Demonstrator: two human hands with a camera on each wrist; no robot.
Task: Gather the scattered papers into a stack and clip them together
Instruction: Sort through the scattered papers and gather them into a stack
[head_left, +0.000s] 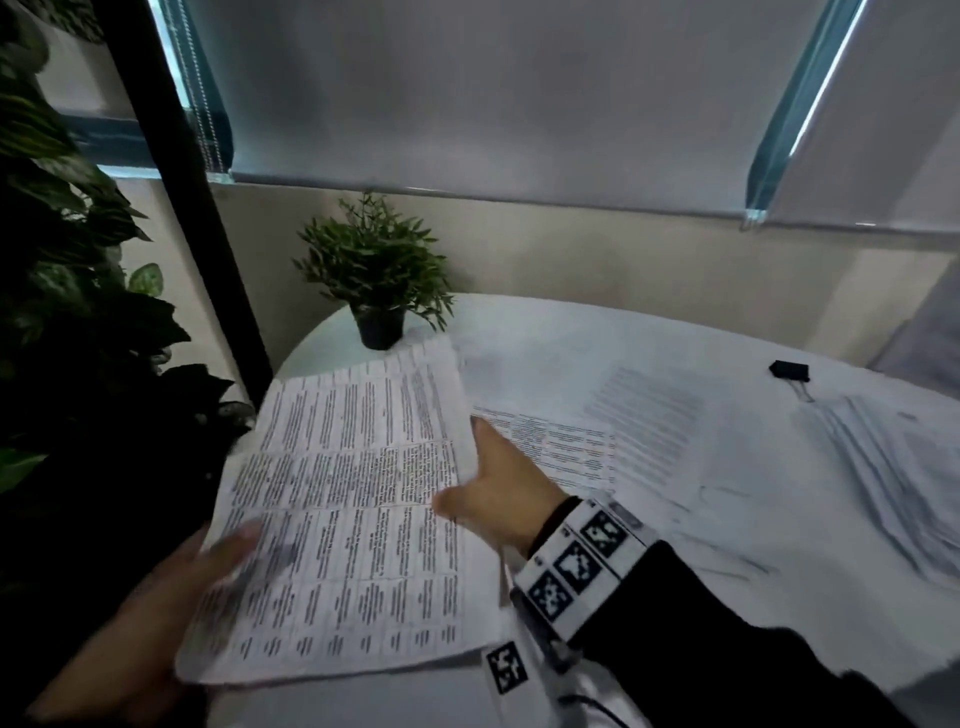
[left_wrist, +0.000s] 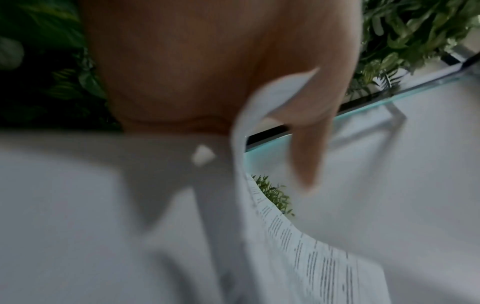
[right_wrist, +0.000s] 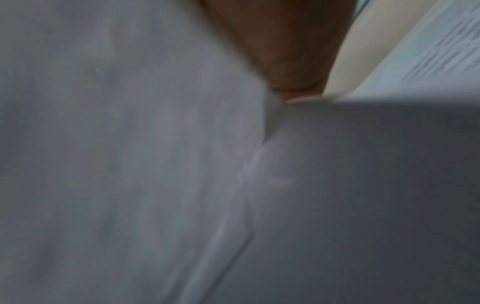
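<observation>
A bundle of printed sheets (head_left: 353, 519) is held up over the near left of the white round table (head_left: 597, 332). My left hand (head_left: 223, 556) grips its lower left corner, thumb on top. At the bundle's right edge, my right hand (head_left: 467, 493) pinches it with the thumb on the print; the fingers are hidden behind. More loose sheets (head_left: 644, 415) lie spread on the table, with a thicker pile (head_left: 893, 478) at the right. A black binder clip (head_left: 789, 371) lies at the far right. The left wrist view shows my thumb (left_wrist: 309, 160) over the curled sheets (left_wrist: 311, 257). The right wrist view is blurred paper (right_wrist: 130, 164).
A small potted plant (head_left: 376, 280) stands at the table's far left edge, just beyond the held bundle. Large dark leafy plants (head_left: 78, 312) and a black post (head_left: 208, 234) stand to the left. Drawn blinds (head_left: 493, 93) and a wall are behind the table.
</observation>
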